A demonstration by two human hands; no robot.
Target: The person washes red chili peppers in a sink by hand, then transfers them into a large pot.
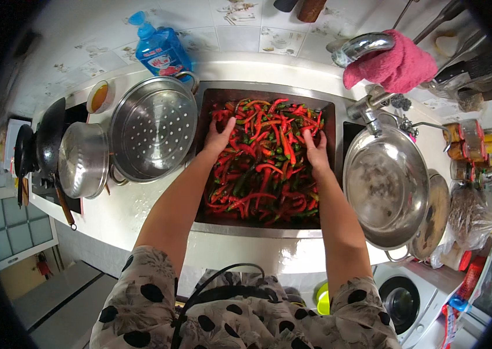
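A heap of red and green chili peppers (267, 161) fills the sink basin (267, 230), and the lower ones look wet and dark. At the heap's far left side, my left hand (220, 138) touches the peppers with thumb and fingers spread. Over on the right side, close to the basin wall, my right hand (317, 150) rests against the chilies, fingers apart. Some fingertips of both hands are hidden among the peppers. Neither hand visibly grips a pepper.
Left of the sink sit a perforated steel steamer pot (154, 131), another metal pot (83, 159) and a blue soap bottle (163, 50). At right are a large metal basin (385, 187), a faucet (370, 115), a pink cloth (396, 61) and a round wooden board (435, 218).
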